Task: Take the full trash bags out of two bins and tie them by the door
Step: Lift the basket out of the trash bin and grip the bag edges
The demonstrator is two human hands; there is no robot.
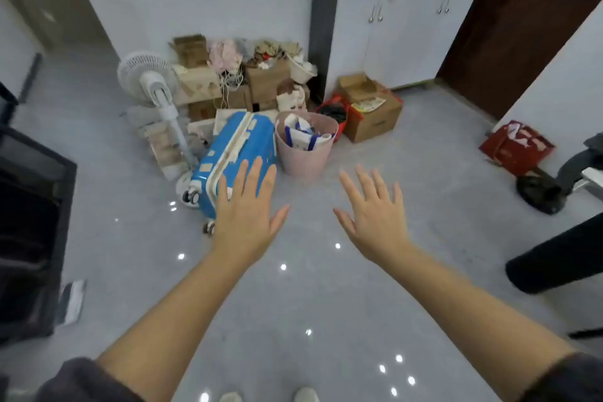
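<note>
Hands extended palm-down over the grey floor (310, 287): we see the left hand (246, 215) and the right hand (375, 222) side by side, apart from each other, their fingers (257, 176) spread flat and holding nothing. Taking the pink bin (306, 150) as our landmark, it stands upright on the floor beyond both hands, its rim above the fingertips in view, and it is filled with white and blue packaging; whether a bag lines it we cannot tell. Just left of the pink bin lies a blue suitcase (238, 147) on its side, the left hand overlapping its lower end in view. Further left of the bin stands a white fan (153, 85). Just behind and right of the bin sits a red bin (336, 111) holding a black bag, touching a cardboard box (375, 111). Behind the bin are stacked boxes and a white cabinet (391, 29). Well right of the bin, a dark brown door (522, 19) meets the wall
</note>
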